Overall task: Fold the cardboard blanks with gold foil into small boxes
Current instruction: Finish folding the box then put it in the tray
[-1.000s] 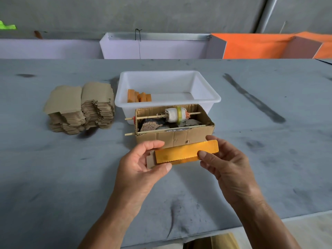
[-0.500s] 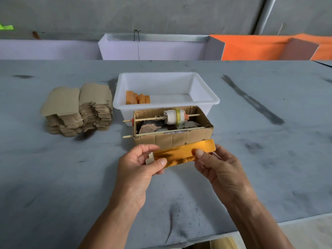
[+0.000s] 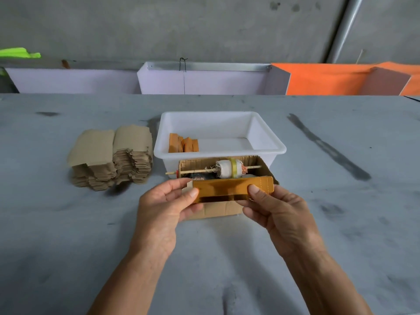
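My left hand (image 3: 163, 208) and right hand (image 3: 276, 211) pinch the ends of a gold foil blank (image 3: 231, 192) at frame center, fingers clamped on it, above the grey bench (image 3: 68, 235)

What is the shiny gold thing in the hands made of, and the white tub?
The gold blank looks like thin cardboard faced with glossy foil: it mirrors dark shapes, and a plain tan tab shows at its left end. The white tub seems to be smooth moulded plastic, with a rounded rim and slightly see-through walls.

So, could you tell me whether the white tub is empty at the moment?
No, the white tub holds a few orange pieces at its left end.
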Tool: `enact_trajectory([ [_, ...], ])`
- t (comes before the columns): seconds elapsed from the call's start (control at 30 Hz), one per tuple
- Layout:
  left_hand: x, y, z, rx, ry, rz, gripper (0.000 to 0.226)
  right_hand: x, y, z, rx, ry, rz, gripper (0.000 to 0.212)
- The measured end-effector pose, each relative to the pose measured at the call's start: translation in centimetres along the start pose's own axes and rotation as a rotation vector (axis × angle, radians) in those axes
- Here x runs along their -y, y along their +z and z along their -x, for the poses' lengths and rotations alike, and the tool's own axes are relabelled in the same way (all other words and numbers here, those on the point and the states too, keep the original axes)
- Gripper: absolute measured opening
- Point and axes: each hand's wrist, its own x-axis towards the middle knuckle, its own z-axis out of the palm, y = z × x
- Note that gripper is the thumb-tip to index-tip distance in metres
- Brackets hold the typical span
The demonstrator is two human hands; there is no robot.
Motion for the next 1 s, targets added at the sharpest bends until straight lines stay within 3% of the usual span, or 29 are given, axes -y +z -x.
enact_trajectory([
  [0.3,-2.0,0.0,-3.1,-0.022,0.035,-0.059,0.019,2.8,2.4,-3.8,-0.002,-0.02,0.137,0.009],
  [0.53,-3.5,2.1,-6.9,-0.226,0.023,0.064,0.016,3.7,7.0,-9.3,0.059,0.122,0.006,0.025],
  [0.63,-3.6,3.1,-8.4,-0.255,-0.003,0.093,0.015,3.1,9.4,-11.6,0.064,0.165,0.089,0.009],
  [0.83,-3.3,3.0,-10.5,-0.283,0.035,0.001,0.019,3.4,11.9,-17.6,-0.077,0.148,0.372,0.014],
  [1.0,-2.6,2.7,-11.2,-0.29,0.118,-0.101,0.033,3.2,12.9,-22.0,-0.034,0.107,0.649,0.013],
])
